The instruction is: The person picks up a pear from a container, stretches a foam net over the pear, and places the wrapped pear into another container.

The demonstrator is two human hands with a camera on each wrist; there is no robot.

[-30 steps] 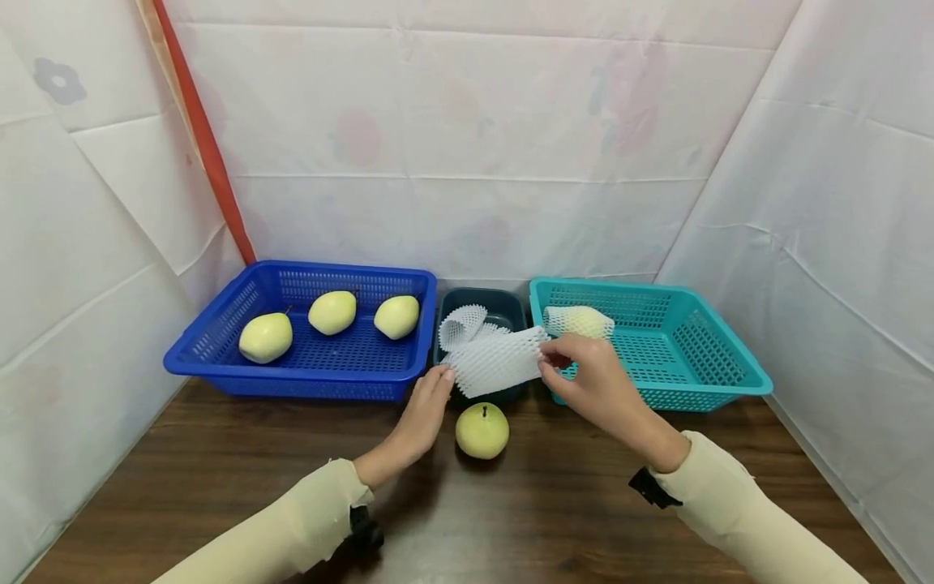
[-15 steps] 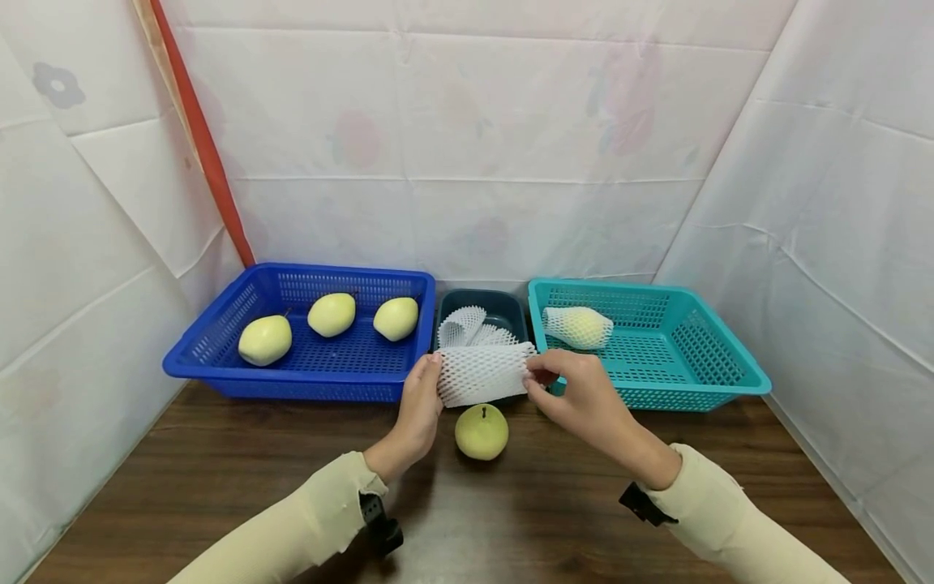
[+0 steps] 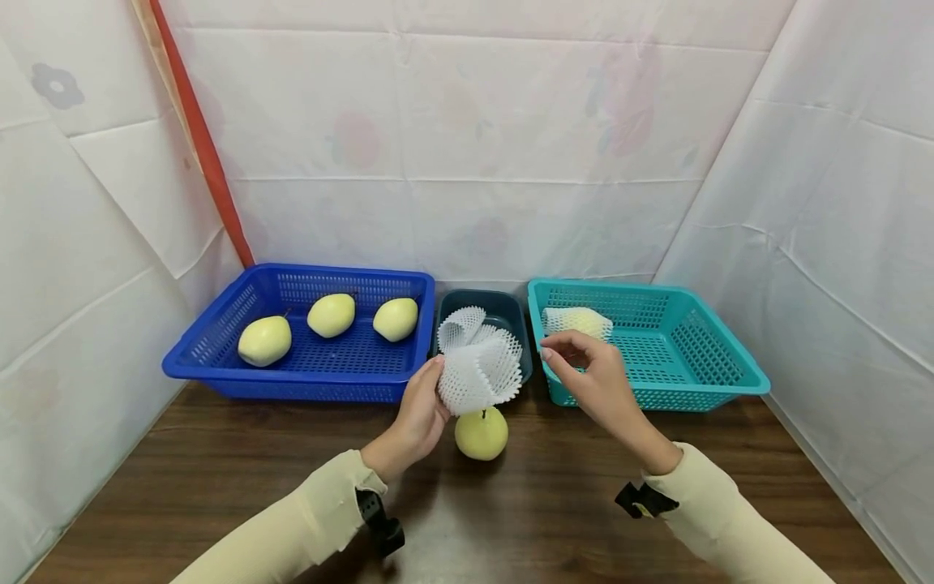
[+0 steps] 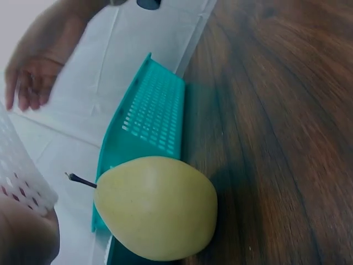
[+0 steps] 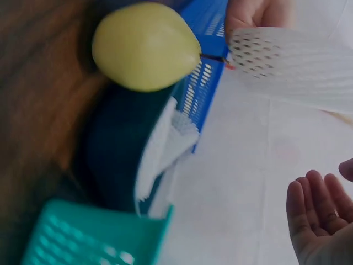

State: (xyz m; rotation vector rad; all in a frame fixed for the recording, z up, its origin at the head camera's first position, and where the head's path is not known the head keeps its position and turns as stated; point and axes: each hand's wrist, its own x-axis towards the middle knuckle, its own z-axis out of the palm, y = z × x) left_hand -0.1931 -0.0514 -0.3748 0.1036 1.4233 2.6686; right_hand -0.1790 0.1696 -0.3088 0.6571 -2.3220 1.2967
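My left hand grips one end of a white foam fruit net, whose free end spreads to the right, partly over a dark small bin. A yellow-green pear stands upright on the table just below the net, stem up; the same pear looms large in the left wrist view. My right hand is apart from the net, near the teal basket's left front corner, fingers loosely bent and holding nothing. In the right wrist view, that hand shows spread from the net.
Three bare pears lie in a blue basket on the left. The dark bin holds more foam nets. A teal basket on the right contains a net-wrapped pear. White cloth hangs behind.
Both hands were on the net earlier, drawing it leftward and level. Now my right hand has let go and moved right, while the net's free end has folded and sagged.
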